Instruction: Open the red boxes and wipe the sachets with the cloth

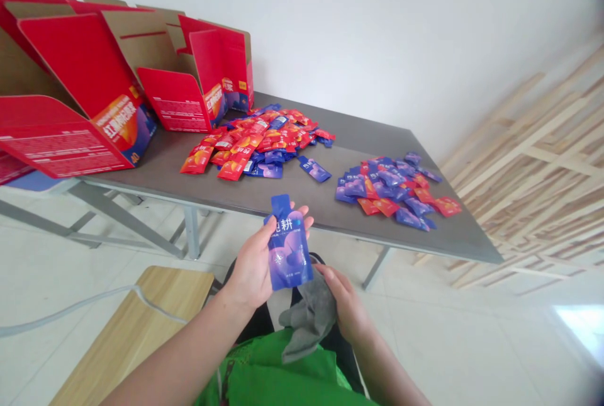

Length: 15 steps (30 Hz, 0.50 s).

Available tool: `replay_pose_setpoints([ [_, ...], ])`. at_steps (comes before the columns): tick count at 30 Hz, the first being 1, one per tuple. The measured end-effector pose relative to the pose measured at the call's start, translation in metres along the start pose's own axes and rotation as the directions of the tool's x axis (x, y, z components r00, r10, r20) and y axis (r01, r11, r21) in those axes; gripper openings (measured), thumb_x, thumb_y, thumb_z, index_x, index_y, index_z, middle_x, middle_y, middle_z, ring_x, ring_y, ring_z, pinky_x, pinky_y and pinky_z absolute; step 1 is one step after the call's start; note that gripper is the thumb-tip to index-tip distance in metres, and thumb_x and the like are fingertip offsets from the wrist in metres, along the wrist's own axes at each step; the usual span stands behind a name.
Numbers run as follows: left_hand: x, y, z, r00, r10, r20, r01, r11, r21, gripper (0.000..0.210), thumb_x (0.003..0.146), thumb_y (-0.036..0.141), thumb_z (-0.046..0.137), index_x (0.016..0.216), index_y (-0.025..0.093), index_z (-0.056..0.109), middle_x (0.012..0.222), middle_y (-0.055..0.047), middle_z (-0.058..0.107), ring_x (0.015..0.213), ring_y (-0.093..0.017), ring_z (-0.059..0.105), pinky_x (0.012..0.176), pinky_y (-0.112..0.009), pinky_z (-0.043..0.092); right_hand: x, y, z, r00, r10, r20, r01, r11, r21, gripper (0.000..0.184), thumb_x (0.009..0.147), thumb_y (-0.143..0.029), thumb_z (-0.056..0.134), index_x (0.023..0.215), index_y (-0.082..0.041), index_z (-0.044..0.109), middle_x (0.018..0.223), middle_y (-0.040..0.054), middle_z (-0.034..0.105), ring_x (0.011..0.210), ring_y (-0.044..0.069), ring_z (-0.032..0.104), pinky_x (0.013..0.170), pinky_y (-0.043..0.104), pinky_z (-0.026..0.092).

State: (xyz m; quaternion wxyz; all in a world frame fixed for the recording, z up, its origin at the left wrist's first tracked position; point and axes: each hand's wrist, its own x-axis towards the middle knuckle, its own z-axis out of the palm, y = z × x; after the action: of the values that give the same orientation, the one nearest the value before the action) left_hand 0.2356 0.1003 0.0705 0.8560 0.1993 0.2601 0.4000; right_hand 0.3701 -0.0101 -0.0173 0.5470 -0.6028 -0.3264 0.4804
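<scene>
A blue pouch (289, 255) with purple fruit printed on its front is gripped in my left hand (252, 261), thumb across its left edge and fingertips showing behind its right side. The pouch's narrow neck points away from me. My right hand (346, 305) is closed on a grey cloth (314, 315) that hangs in folds over my lap, just right of and below the pouch. A single blue pouch (315, 169) lies apart on the grey table (236, 198), between two heaps of pouches.
A large heap of red and blue pouches (259, 141) lies mid-table, with a smaller mixed heap (394, 189) to the right. Open red cartons (174, 101) crowd the left end. A wooden board (155, 305) with a grey cable (94, 299) is at lower left. Wooden slats (533, 160) lean at right.
</scene>
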Motion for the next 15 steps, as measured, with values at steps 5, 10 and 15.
replay_pose_setpoints([
  [5,0.014,-0.022,-0.007,0.999,-0.025,-0.047,0.034,0.983,0.182,0.038,0.095,0.037,0.056,0.126,0.018,0.062,0.132,-0.011,0.066,0.118,-0.026,0.064,0.099,-0.035,0.05,-0.005,-0.026,0.016,0.993,0.069,0.095,-0.073,0.997,0.04,0.043,0.075,-0.059,0.069,0.073,-0.017,0.072,0.067,0.0021,0.067,0.065,0.019,0.062,0.065,0.03,0.048],
  [10,0.018,-0.028,-0.034,0.987,0.146,-0.066,-0.115,0.931,0.346,0.049,0.091,0.042,0.061,0.135,0.022,0.054,0.139,-0.01,0.061,0.119,-0.024,0.062,0.108,-0.039,0.041,0.021,-0.043,-0.007,0.979,0.094,-0.178,-0.047,0.966,0.253,0.037,0.072,-0.054,0.073,0.079,-0.018,0.072,0.065,0.002,0.07,0.064,0.021,0.066,0.062,0.031,0.051],
  [15,0.01,-0.03,-0.046,0.991,0.131,0.009,-0.122,0.892,0.434,0.046,0.094,0.045,0.055,0.132,0.019,0.058,0.136,-0.012,0.063,0.115,-0.026,0.064,0.106,-0.042,0.041,0.094,-0.085,-0.076,0.885,-0.028,-0.464,0.135,0.971,0.198,0.036,0.075,-0.056,0.067,0.082,-0.02,0.069,0.072,0.0031,0.074,0.075,0.023,0.071,0.065,0.032,0.055],
])
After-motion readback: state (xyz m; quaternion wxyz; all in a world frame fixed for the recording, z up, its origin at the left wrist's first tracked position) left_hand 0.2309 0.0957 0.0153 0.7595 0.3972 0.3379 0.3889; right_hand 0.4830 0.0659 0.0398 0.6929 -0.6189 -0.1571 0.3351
